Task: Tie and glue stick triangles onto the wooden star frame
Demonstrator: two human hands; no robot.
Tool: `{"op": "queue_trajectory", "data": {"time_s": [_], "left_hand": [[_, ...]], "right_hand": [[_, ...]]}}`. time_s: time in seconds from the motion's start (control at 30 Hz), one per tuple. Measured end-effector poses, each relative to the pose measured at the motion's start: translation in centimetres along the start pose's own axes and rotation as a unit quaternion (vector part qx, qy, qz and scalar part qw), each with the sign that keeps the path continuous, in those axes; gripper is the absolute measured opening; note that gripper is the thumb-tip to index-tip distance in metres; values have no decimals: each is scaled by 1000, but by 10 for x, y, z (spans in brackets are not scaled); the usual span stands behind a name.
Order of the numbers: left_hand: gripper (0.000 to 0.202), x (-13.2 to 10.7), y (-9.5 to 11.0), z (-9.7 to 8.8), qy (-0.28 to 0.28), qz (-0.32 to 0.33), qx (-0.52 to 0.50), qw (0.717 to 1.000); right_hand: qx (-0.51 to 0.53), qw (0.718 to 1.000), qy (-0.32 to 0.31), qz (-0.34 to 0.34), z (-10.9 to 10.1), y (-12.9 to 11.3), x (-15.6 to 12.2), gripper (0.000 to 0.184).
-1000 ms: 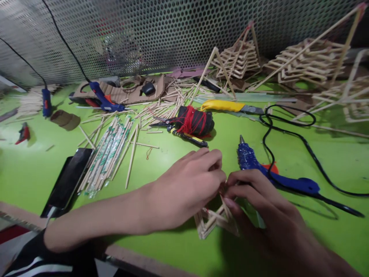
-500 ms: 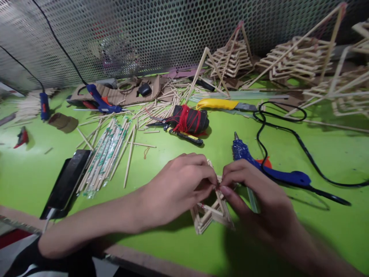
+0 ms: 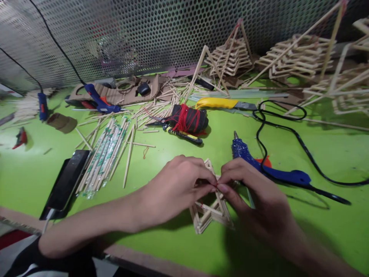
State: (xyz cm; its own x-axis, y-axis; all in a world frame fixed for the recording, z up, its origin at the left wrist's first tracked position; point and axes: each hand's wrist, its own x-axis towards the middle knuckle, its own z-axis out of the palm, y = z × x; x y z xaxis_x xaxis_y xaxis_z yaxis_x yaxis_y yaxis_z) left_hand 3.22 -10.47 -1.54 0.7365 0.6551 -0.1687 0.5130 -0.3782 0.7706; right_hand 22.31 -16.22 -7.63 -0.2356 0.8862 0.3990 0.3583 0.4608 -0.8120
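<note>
A small star-like frame of pale wooden sticks point(image 3: 198, 223) rests on the green table under my hands. My left hand point(image 3: 180, 186) is closed in a pinch over its upper part. My right hand point(image 3: 258, 194) pinches from the other side, so the fingertips of both hands nearly meet. A bit of red string point(image 3: 215, 186) shows between them; most of it is hidden by the fingers. Another red bit, looking like string, is on a stick lower on the frame. Just beyond my right hand lies a blue glue gun point(image 3: 245, 152), with a clear glue stick partly covered by my fingers.
Red string wound on a black spool point(image 3: 188, 118) lies ahead, beside cutters point(image 3: 184, 135) and a yellow knife point(image 3: 217, 103). Wrapped sticks point(image 3: 103, 154) and a phone point(image 3: 67, 181) are at left. Stacked stick structures point(image 3: 230, 57) stand at the back. A black cable point(image 3: 302, 142) loops at right.
Both hands stay at the stick frame, with the pinching fingertips shifted slightly. A little more of the frame's top shows between the hands. The view has moved a touch.
</note>
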Motion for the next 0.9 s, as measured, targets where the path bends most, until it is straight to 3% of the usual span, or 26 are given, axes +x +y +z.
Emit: {"op": "queue_trajectory", "data": {"time_s": [0.43,0.9], "left_hand": [[10,0,3,0,-7,-10,5,1000],[9,1,4,-3,-6,-14,2,1000]], "right_hand": [[0,1000,-14,6,-4,-2,0,8],[-127,989,-70,-18,-14,-5,-3,11]]}}
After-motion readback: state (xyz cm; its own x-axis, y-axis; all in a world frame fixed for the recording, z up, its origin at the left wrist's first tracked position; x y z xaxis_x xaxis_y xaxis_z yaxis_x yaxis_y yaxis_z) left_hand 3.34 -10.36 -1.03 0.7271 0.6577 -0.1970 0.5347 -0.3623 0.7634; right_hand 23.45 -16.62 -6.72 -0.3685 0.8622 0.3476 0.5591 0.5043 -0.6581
